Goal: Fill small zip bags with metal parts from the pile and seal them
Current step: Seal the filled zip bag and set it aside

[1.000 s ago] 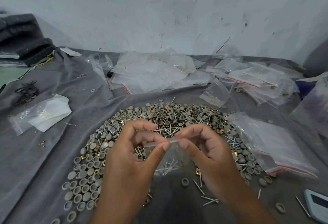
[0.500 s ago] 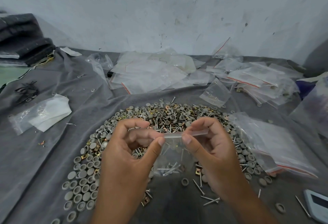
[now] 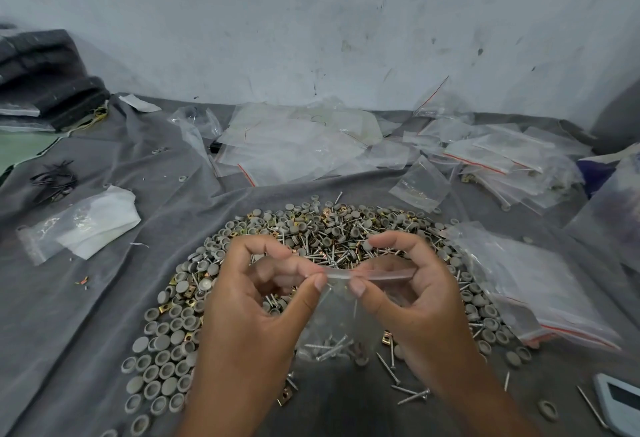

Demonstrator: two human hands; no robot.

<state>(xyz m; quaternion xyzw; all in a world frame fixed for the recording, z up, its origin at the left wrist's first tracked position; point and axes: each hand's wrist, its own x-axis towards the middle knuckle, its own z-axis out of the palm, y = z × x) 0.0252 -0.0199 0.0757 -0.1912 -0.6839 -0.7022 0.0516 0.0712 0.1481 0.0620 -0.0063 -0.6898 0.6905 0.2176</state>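
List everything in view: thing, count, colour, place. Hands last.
zip bag: one, clear, screws inside, held above the pile's near edge.
pile of metal parts: one, grey caps, silver screws, brass clips, centre of the cloth.
cloth: one, grey, covering the surface.
empty bags: many, clear with red stripes, far side and right.
bag with white sheet: one, clear, left.
black ties: a bundle, far left.
dark folded fabric: stack, far left corner.
left hand: pinching the bag's top strip.
right hand: pinching the same strip.
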